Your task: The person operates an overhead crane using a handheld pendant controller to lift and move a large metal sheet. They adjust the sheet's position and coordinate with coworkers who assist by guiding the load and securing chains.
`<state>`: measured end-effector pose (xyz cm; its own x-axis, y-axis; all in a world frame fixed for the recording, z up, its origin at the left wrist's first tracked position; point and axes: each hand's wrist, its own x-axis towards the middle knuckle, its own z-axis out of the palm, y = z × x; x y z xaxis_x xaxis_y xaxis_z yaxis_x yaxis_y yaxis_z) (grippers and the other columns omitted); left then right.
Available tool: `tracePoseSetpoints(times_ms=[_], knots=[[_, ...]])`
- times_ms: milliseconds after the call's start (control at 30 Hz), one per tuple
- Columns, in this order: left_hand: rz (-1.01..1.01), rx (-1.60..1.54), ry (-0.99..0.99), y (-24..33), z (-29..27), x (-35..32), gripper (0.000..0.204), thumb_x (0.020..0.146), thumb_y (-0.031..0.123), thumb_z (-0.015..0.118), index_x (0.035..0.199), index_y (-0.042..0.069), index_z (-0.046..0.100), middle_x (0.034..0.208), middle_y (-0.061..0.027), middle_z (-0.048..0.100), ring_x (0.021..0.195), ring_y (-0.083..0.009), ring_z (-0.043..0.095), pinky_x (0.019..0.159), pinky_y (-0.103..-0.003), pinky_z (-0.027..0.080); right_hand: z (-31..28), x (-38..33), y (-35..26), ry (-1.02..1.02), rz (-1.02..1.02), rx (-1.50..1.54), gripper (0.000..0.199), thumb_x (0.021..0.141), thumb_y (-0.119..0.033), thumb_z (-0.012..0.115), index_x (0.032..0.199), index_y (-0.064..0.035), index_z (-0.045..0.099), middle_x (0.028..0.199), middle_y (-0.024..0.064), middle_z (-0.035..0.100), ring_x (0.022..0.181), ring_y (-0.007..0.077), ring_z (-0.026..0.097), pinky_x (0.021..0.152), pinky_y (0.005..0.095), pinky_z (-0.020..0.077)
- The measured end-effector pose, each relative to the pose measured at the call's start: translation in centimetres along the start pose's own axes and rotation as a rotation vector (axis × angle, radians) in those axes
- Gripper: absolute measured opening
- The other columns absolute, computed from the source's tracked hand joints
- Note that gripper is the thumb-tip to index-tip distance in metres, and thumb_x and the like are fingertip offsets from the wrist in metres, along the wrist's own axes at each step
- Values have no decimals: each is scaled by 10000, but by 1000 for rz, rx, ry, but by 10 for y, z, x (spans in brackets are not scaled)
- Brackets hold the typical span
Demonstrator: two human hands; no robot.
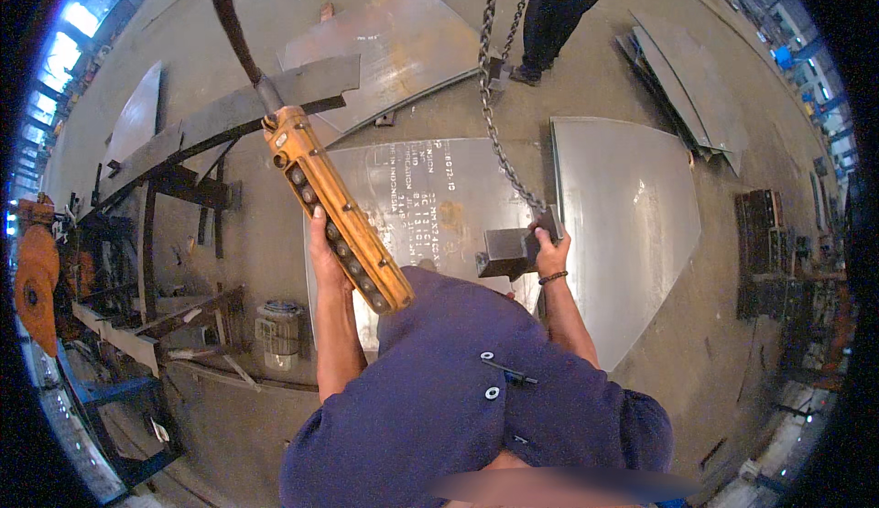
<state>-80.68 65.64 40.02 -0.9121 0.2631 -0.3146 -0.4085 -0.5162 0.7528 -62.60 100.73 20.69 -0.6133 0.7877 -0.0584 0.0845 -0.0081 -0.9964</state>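
My left hand [325, 256] grips a yellow crane pendant control [359, 222], its thumb beside the row of dark round buttons. A thick cable [233, 22] runs up from the pendant's far end. In my right hand [552, 256] is a dark, blocky steel lifting clamp [509, 248], with fingers closed around its right side. A chain [494, 132] leads from the clamp up and away. Under both hands lies a steel plate [467, 178] with white lettering; the clamp hides part of its right edge, and I cannot tell whether they touch.
Right of the clamp lies a bare grey plate [632, 224]. Beyond are another large plate [403, 41] and stacked plates [682, 96]. A co-worker in blue [549, 13] holds a chain at the far side. Left stand a steel frame [183, 187], an orange hook block [37, 279] and a clear container [279, 334].
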Motion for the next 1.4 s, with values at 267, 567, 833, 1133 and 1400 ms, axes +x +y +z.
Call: tracePoseSetpoints(times_ms=[267,567,833,1133,1400], knots=[[38,-62,56,0,-12,31,533,927,543,488,1102,48,577,835,-123,644,688,-254,660,614,-383,574,-26,13,-18,151,70,212,495,836,-55,699,1235,34,420,1065,137,643,933,200,619,838,342,512],[23,-74,123,-15,-16,42,521,936,538,477,1051,42,587,802,-123,644,660,-241,658,567,-370,569,-37,37,-56,304,-77,213,126,801,-30,571,888,17,647,824,94,667,763,196,622,711,335,504],[41,-95,146,-6,0,32,522,932,541,481,1102,57,576,839,-130,646,692,-267,663,605,-404,579,-16,78,-89,221,-52,155,141,807,-57,628,928,1,673,827,61,678,759,176,629,716,319,506],[47,-30,371,5,56,25,509,950,524,454,1099,50,565,861,-132,648,722,-276,660,655,-405,572,-1,164,-56,-68,-100,-279,564,802,-240,743,1233,76,563,1219,221,586,1125,313,565,985,406,439],[78,-232,165,12,28,66,429,927,438,578,1117,54,577,864,-87,664,736,-224,669,701,-380,579,43,156,-86,-155,-77,-36,351,840,-154,691,1100,55,580,981,112,661,867,198,607,808,361,494]])
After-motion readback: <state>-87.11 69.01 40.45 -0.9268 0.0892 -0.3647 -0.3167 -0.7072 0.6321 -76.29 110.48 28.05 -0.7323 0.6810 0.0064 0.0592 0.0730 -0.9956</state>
